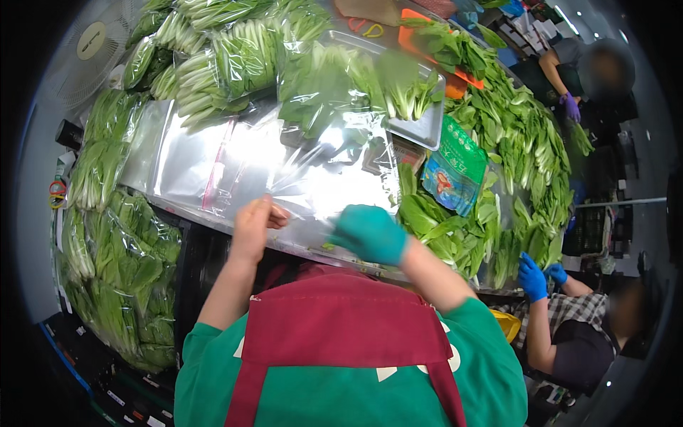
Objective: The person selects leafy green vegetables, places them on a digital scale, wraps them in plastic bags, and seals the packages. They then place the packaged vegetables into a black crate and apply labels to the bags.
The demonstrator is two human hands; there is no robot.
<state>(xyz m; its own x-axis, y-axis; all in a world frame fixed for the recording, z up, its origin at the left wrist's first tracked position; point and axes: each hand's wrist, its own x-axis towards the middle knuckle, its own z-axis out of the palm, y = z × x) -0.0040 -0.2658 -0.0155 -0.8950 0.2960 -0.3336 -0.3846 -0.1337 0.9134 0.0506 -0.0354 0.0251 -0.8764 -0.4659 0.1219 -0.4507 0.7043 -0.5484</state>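
A clear plastic bag [304,171] lies on the metal table, its creased open end towards me and leafy greens [325,80] at its far end. My bare left hand [255,227] is curled at the left corner of that end, thumb and finger pinching the film. My right hand [368,235], in a teal glove, is closed and motion-blurred by the right corner. Whether it grips film cannot be made out. Flat empty bags [187,160] are stacked left of the filled one. Beyond it, a metal tray [416,131] carries a small bunch of greens [408,99].
Bagged greens [235,58] are piled at the back and more [128,267] at left, near a fan [90,42]. Loose greens [528,139], a green-blue printed packet [456,165] and an orange basket [411,32] are at right. Two gloved co-workers' hands [533,277] [571,107] handle greens.
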